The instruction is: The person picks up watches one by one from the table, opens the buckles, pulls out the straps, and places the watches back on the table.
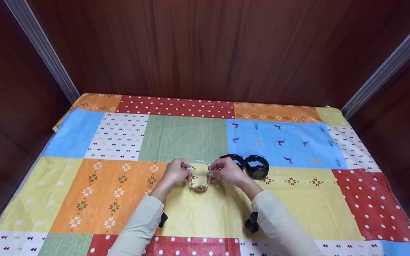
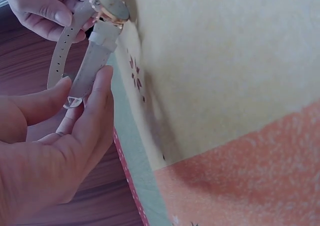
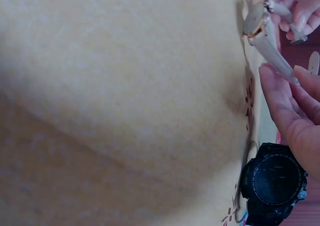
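Note:
A wristwatch [image 1: 200, 189] with a gold-toned case and a pale strap hangs between the two hands near the middle of the table, its case lowest. My left hand [image 1: 176, 172] pinches the strap half that ends in a metal buckle [image 2: 74, 102]. On the other side, my right hand [image 1: 228, 170] holds the half with the row of holes [image 2: 61, 55] between thumb and fingers, and its free tip sticks up past them. The strap is unfastened, spread in a U shape. Just beyond the right hand stands a black watch [image 1: 257, 168] with a dark round dial [image 3: 276, 178].
A second black watch [image 1: 238, 159] stands beside the first, partly hidden behind the right hand. A patchwork-print cloth [image 1: 187, 137] covers the table. Dark wood panels [image 1: 205, 49] enclose the back and both sides.

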`<state>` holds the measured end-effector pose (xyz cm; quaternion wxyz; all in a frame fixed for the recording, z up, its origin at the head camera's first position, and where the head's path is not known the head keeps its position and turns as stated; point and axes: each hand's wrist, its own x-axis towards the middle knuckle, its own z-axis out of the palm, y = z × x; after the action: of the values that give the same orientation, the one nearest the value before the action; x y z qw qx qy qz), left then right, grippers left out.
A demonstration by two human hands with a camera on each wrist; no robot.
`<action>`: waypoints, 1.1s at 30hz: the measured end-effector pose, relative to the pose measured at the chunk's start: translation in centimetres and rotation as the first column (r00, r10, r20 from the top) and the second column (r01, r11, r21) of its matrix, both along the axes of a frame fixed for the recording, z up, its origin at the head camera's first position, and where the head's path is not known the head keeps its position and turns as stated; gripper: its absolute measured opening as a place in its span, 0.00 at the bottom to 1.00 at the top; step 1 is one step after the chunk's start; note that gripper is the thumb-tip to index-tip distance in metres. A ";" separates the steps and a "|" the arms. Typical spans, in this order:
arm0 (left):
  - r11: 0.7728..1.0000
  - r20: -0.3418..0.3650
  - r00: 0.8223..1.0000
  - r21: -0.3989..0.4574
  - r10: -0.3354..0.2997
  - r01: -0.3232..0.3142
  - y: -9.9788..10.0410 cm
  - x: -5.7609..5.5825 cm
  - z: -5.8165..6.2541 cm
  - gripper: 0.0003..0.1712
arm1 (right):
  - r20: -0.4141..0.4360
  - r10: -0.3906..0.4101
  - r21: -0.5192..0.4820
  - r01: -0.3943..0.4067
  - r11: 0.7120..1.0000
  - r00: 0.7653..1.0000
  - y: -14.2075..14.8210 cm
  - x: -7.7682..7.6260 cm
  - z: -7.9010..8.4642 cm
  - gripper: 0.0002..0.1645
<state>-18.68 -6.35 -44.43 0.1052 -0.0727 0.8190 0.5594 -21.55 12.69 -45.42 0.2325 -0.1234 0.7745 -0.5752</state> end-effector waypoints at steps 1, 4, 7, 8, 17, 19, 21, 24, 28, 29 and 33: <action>1.000 0.005 1.000 0.000 0.007 -0.007 0.0 0.0 -0.1 0.05 | 0.012 -0.008 -0.006 0.008 1.000 1.000 0.0 0.0 -0.1 0.12; 1.000 0.018 0.999 0.011 0.029 -0.030 0.1 -0.1 -0.2 0.05 | 0.032 -0.027 -0.014 0.027 1.000 0.999 0.0 0.1 -0.2 0.13; 0.999 0.014 0.999 0.006 0.044 -0.044 0.1 -0.2 -0.3 0.06 | 0.044 -0.040 -0.008 0.041 0.999 0.998 -0.1 0.2 -0.2 0.15; 0.999 0.017 0.999 0.008 0.048 -0.048 0.1 -0.2 -0.4 0.06 | 0.055 -0.043 -0.011 0.044 0.999 0.998 -0.1 0.2 -0.2 0.15; 0.998 0.022 0.998 -0.014 0.054 -0.054 0.2 -0.3 -0.7 0.07 | 0.089 -0.037 -0.019 0.039 0.999 0.995 -0.4 0.2 -0.3 0.20; 0.999 0.030 0.998 -0.012 0.053 -0.052 0.1 -0.3 -0.6 0.07 | 0.086 -0.039 -0.008 0.040 0.999 0.996 -0.4 0.3 -0.3 0.21; 0.999 0.033 0.998 -0.024 0.047 -0.046 0.1 -0.2 -0.5 0.09 | 0.086 -0.044 -0.005 0.044 0.999 0.995 -0.3 0.3 -0.3 0.20; 0.996 0.013 1.000 -0.086 0.023 -0.022 -0.1 -0.2 -0.4 0.13 | 0.098 -0.049 -0.016 0.051 0.999 0.994 -0.2 0.4 -0.1 0.20; 0.982 -0.023 1.000 -0.187 -0.020 0.015 -0.4 -0.2 -0.1 0.17 | 0.121 -0.048 -0.031 0.052 0.998 0.992 0.2 0.4 0.4 0.19; 0.981 -0.022 0.999 -0.193 -0.025 0.020 -0.5 -0.2 0.0 0.17 | 0.124 -0.049 -0.026 0.052 0.998 0.991 0.3 0.3 0.5 0.19; 0.979 -0.026 0.999 -0.202 -0.036 0.030 -0.6 -0.3 0.4 0.18 | 0.106 -0.041 0.012 0.040 0.999 0.994 1.0 0.1 1.4 0.18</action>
<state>-18.94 -6.95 -44.05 0.0945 -0.0609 0.8740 0.4728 -21.42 13.68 -43.99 0.2624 -0.0757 0.7662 -0.5816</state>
